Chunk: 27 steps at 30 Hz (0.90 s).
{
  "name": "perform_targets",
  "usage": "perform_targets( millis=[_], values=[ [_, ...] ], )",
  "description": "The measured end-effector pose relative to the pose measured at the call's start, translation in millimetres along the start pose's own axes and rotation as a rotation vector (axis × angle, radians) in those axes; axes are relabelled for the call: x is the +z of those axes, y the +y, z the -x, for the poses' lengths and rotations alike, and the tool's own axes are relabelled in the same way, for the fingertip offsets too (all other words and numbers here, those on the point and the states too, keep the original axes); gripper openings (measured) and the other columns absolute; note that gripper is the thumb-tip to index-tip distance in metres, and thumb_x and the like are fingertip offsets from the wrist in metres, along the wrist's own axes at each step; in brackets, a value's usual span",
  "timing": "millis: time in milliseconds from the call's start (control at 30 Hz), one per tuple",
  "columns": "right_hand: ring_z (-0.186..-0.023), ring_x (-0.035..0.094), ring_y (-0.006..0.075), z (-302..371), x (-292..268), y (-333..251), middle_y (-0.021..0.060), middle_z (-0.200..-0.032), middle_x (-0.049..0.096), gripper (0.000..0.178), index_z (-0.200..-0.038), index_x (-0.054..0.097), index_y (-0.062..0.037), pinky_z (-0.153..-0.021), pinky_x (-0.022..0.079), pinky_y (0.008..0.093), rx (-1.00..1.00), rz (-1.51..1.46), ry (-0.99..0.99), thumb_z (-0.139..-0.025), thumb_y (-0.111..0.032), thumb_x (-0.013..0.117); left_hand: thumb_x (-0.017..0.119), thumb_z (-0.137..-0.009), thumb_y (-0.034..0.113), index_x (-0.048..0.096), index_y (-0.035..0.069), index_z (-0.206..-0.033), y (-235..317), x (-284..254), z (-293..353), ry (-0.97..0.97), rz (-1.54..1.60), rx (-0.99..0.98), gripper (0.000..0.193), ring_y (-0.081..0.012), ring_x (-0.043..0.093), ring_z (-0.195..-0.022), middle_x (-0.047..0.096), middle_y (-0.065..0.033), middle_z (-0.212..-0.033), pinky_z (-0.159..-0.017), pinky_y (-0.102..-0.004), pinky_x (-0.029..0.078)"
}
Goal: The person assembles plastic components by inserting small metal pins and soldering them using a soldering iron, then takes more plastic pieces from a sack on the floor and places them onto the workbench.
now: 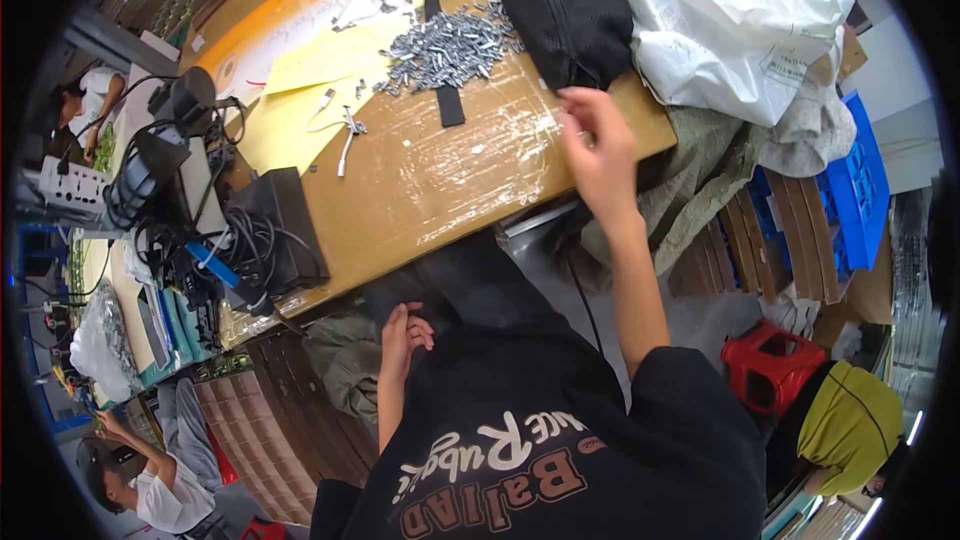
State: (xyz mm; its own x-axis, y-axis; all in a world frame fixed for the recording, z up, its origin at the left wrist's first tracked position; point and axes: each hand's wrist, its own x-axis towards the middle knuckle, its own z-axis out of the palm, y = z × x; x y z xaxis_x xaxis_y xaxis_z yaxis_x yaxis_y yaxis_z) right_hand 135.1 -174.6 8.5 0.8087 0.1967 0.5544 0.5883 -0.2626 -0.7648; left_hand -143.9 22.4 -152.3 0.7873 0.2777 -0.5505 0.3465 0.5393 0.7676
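Observation:
My right hand (600, 145) is raised over the right part of the brown, tape-covered tabletop (440, 180), just below the lower end of a black zip bag (565, 10). Its fingers are bent, with a gap to the thumb, and I see nothing in them. My left hand (402, 332) hangs near my lap, off the table's front edge, its fingers loosely bent and empty. A heap of small silver metal pieces (450, 48) lies beside the bag. A black strap (452, 107) shows from under the heap. Short white cables with connectors (347, 140) lie left of it.
Yellow paper sheets (300, 90) cover the table's left part. A black box (280, 220) with tangled cables stands at the left edge. A white plastic bag (730, 20) lies at the right, above a blue crate (855, 190). A red stool (770, 365) stands behind me. Other people sit nearby.

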Motion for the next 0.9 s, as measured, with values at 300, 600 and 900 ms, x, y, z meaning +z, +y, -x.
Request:
perform_targets(
  millis=[300, 600, 900],
  values=[
    [-0.085, 0.048, 0.0338, -37.2, 93.9, 12.3, 0.0177, -0.089, 0.046, 0.02, -0.09, 0.052, -0.0005, -0.073, 0.041, 0.0392, 0.008, 0.332, -0.191, -0.07, 0.001, 0.054, 0.041, -0.089, 0.03, 0.045, -0.002, -0.102, -10.0, -20.6, 24.0, 0.225, 0.165, 0.104, 0.035, -0.0155, 0.052, -0.049, 0.053, -0.0093, -0.063, -0.044, -0.0267, 0.045],
    [-0.061, 0.05, 0.0177, -37.4, 85.5, 26.0, 0.0091, -0.073, 0.05, 0.012, -0.076, 0.055, -0.0006, -0.057, 0.042, 0.0282, -0.147, 0.326, -0.081, -0.065, 0.002, 0.057, 0.05, -0.087, 0.022, 0.05, 0.007, -0.078, 139.7, -147.1, 118.1, 1.199, -0.274, 0.855, 0.017, -0.0035, 0.036, -0.04, 0.043, 0.0017, -0.054, -0.036, -0.0186, 0.026],
    [-0.058, 0.05, 0.0212, -36.9, 99.7, 11.1, 0.0108, -0.069, 0.049, 0.008, -0.075, 0.053, -0.0003, -0.055, 0.041, 0.0305, -0.144, 0.328, -0.212, -0.069, 0.0, 0.058, 0.059, -0.078, 0.028, 0.05, 0.007, -0.107, 291.7, -204.2, 101.8, 0.978, -1.041, 0.75, 0.038, -0.0163, 0.049, -0.084, 0.054, -0.0051, -0.1, -0.075, -0.0268, 0.04]
  ],
)
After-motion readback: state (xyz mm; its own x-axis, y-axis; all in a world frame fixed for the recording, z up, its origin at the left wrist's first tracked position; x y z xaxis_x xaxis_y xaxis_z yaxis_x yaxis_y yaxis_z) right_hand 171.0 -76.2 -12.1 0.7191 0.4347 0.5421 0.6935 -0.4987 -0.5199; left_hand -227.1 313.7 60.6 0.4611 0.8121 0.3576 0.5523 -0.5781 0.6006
